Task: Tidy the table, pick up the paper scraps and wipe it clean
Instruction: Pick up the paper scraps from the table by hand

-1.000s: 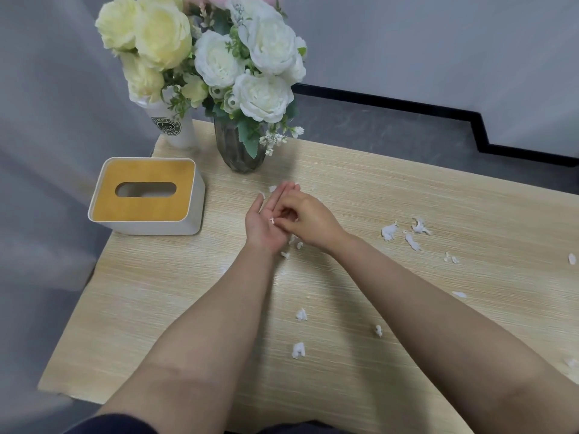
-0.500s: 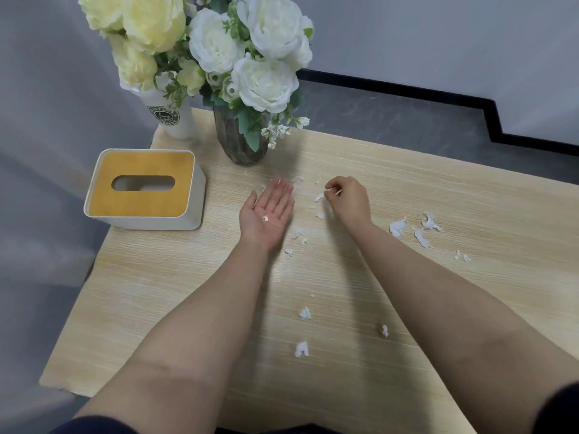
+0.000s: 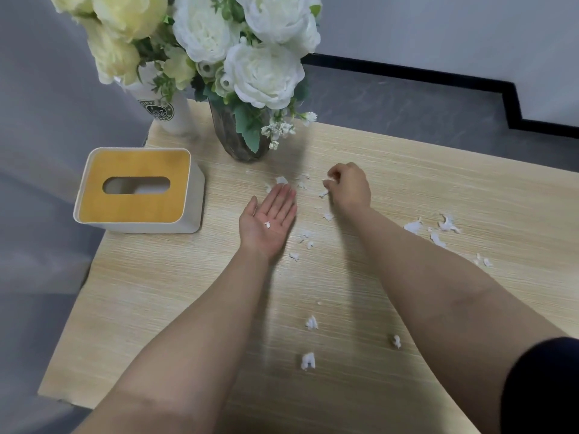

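My left hand (image 3: pixel 268 222) lies open with the palm up over the wooden table (image 3: pixel 407 170), the fingers together and pointing to the far side, a little to the right. In the palm rests one small white scrap (image 3: pixel 267 224). My right hand (image 3: pixel 347 184) is further right and a little farther away, back of the hand up, with the fingers curled down to the table; the fingertips (image 3: pixel 327 183) are pinched together at a small piece of paper, but I cannot tell for sure if the piece is gripped. The paper scraps are spread on the table in groups. Some small ones (image 3: pixel 300 181) lie just beyond my left fingertips, between the two hands. A few more (image 3: pixel 305 238) lie just right of my left wrist. A bigger group (image 3: pixel 434 228) is well to the right of my right forearm; these pieces are long and thin, and their long axes run in different directions. Three more scraps (image 3: pixel 310 322) lie near me, between my two forearms. At the far left stands a tissue box (image 3: pixel 138 189) with a yellow top; its long side and its slot run left to right. Behind it stand a dark vase (image 3: pixel 241 139) and a white vase (image 3: pixel 169 112), both upright, with white and pale yellow flowers (image 3: pixel 219 36).
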